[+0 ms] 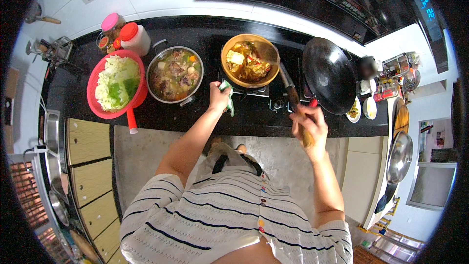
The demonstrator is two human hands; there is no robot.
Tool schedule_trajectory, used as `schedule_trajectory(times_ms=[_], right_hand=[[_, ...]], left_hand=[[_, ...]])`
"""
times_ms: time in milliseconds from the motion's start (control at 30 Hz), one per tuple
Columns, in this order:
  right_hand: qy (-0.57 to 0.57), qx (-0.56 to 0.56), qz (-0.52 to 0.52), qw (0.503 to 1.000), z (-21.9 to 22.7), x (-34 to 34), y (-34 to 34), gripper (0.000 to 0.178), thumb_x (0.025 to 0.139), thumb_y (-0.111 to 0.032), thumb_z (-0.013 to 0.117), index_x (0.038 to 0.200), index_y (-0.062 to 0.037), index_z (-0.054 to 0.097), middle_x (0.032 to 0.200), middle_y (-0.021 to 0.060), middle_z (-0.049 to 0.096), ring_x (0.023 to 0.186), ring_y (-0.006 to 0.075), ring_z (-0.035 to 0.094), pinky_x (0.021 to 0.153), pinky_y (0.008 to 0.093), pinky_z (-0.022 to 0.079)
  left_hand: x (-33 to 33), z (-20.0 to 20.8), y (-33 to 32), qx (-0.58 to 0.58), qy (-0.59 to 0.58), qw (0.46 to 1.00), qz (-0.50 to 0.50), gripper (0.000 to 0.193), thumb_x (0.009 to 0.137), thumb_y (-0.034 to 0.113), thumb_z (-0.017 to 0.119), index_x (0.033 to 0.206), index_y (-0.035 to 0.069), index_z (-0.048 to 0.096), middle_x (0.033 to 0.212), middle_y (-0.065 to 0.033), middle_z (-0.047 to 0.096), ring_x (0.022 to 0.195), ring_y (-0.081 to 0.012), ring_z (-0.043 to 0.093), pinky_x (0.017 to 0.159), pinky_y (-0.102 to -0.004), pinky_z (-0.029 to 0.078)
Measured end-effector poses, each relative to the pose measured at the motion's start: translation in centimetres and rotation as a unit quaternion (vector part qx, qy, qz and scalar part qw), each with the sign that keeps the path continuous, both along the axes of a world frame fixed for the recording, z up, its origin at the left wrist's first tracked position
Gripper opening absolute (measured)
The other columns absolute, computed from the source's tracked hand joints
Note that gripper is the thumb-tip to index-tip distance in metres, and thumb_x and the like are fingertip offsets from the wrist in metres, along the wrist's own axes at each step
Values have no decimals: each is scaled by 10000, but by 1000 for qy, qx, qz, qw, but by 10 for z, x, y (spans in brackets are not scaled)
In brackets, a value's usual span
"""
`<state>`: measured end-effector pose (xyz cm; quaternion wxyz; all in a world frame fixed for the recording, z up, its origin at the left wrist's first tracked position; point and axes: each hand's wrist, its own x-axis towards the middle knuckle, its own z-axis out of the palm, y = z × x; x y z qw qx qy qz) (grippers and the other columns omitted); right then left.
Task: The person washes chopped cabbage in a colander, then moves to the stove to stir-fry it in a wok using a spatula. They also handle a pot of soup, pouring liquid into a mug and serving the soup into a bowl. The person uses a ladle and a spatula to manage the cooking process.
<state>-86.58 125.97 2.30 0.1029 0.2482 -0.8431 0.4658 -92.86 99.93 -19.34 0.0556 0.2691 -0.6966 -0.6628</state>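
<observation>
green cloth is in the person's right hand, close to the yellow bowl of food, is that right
Not quite: the head view shows the green cloth in the left hand. The right hand grips a wooden-handled spatula instead. The cloth is indeed close to the yellow bowl of food.

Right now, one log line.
left hand: holds green-white cloth | right hand: grips wooden-handled utensil, head over yellow bowl | wok: right of bowl

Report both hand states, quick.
Left hand: closed, holding a green-and-white cloth.
Right hand: closed, holding a long, wooden-handled metal cooking utensil.
</observation>
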Motion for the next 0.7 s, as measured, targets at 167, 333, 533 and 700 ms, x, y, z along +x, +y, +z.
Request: schedule_trajectory(times_ms=[167,333,533,700], right_hand=[[122,148,-17,981,-6,-44,2,289,645,54,717,891,-95,685,1042,74,594,804,228,663,673,303,550],[167,82,-35,982,-43,-62,-6,213,718,38,705,904,-57,664,974,95,608,918,242,643,773,322,540],[-69,-309,-112,942,-83,-82,11,105,908,-1,538,947,41,627,1025,133,591,955,235,611,838,422,582],[-97,-331,-101,933,-78,-73,28,107,913,-1,525,930,42,622,1044,141,577,1015,239,588,843,434,578]], left_hand=[[35,-15,-8,-271,65,955,-100,332,725,-21,679,971,67,475,953,-146,556,925,-338,566,819,-408,448],[50,-24,-8,-455,76,868,-186,384,638,-63,668,954,104,528,1099,-162,542,1049,-401,489,911,-469,382],[69,-36,-7,-382,66,891,-236,456,661,-105,582,1060,115,583,1251,-185,452,1118,-425,456,927,-484,410],[73,-37,-9,-423,66,883,-192,454,674,-88,582,1079,119,587,1208,-174,482,1107,-413,462,942,-477,402]])
